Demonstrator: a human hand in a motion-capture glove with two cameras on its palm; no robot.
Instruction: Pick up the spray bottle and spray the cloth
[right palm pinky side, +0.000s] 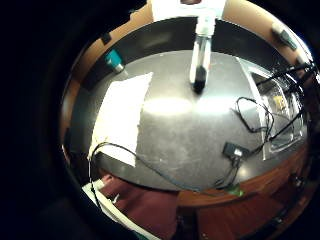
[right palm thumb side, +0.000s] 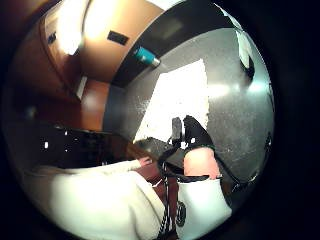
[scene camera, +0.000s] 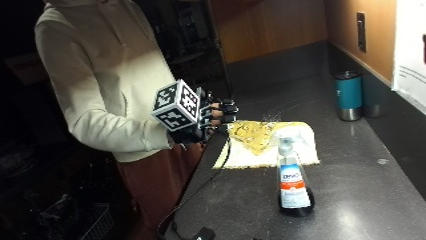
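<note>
**Reach Not Yet Made: Spray Bottle Unclaimed on the Countertop**

Dark speckled countertop (scene camera: 373, 200) running along a wood-panelled wall, taken here as the landmark. Flat on that countertop, toward its near edge: a pale cloth (scene camera: 266, 142), patterned yellow in the middle, one corner at the edge. On the countertop just beside the cloth, upright and touching nothing else: the spray bottle (scene camera: 291, 177), clear, white trigger head, orange-and-white label, dark base. Farther back on the countertop, against the wall: a teal tumbler (scene camera: 348, 95), well apart from both. Near the countertop's front edge, a small black box on a trailing cable (right palm pinky side: 235, 150).

Gloved right hand (scene camera: 212, 116) held off the countertop's edge at chest height, near the cloth's corner, well apart from the bottle. Fingers loosely curled, nothing between them. Bare hand not visible.

Judged from this: step in hand was the reach, nothing of the task done. To do it well, probably best carried over the cloth without dragging it, brought in at the bottle's narrow neck below the trigger head, fingers wrapped round the neck with the forefinger free for the trigger. Nozzle facing not clear; worth turning toward the cloth before squeezing. Tall, narrow bottle, likely to tip if nudged at the head.
</note>
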